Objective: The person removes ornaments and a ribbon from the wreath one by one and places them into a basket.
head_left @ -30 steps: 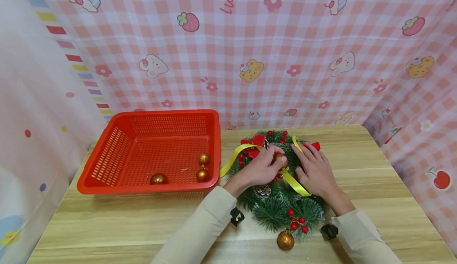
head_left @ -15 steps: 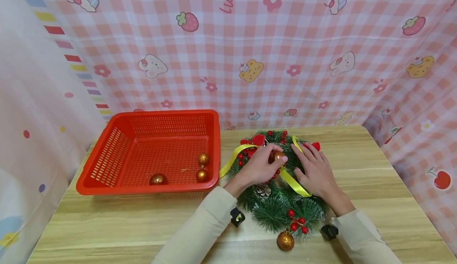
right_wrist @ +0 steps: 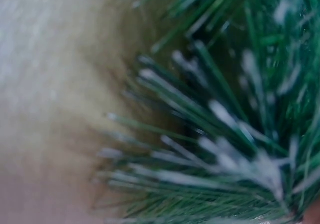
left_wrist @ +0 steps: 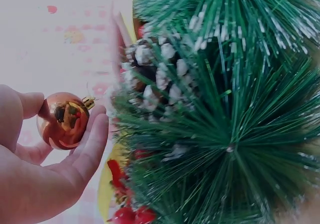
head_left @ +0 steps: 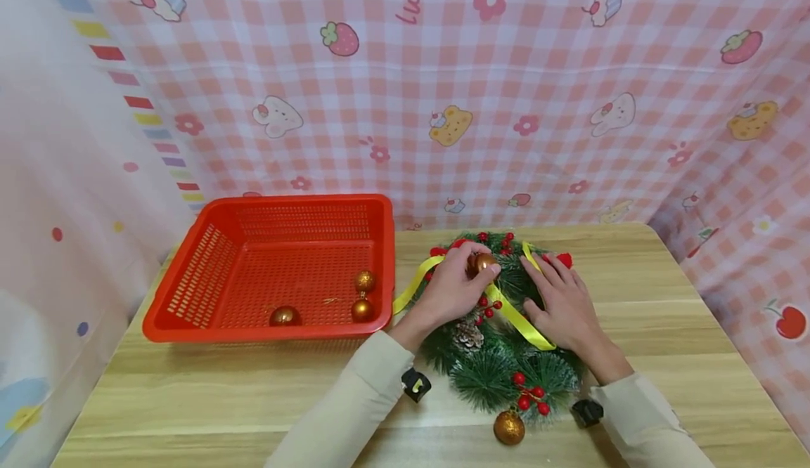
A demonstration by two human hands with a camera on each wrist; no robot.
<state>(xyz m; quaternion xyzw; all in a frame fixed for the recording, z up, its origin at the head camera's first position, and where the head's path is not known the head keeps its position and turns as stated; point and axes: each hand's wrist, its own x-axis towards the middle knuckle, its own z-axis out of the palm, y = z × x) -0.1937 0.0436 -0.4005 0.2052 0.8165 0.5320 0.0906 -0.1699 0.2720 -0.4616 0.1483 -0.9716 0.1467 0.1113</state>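
My left hand (head_left: pixel 457 282) pinches a shiny copper-coloured Christmas ball (head_left: pixel 486 263) between thumb and fingers, over the left upper part of a green Christmas wreath (head_left: pixel 484 380). In the left wrist view the ball's gold cap and thin loop point toward the wreath, beside a white-tipped pine cone (left_wrist: pixel 162 74). My right hand (head_left: pixel 563 306) rests on the wreath's right side, fingers extended, next to a yellow ribbon (head_left: pixel 522 324) lying across the wreath. Another gold ball (head_left: pixel 509 427) lies at the wreath's front edge, below red berries (head_left: pixel 524 403). The right wrist view shows blurred needles (right_wrist: pixel 200 134).
A red plastic basket (head_left: pixel 266 336) stands left of the wreath. Inside it lie a copper ball (head_left: pixel 285 315) and two gold balls (head_left: pixel 363 309) near its right wall. A pink checked curtain (head_left: pixel 392 102) hangs behind the wooden table (head_left: pixel 221 398).
My left hand has lifted the ball a little up and to the left, uncovering more berries and the pine cone. The right hand stays in place on the wreath.
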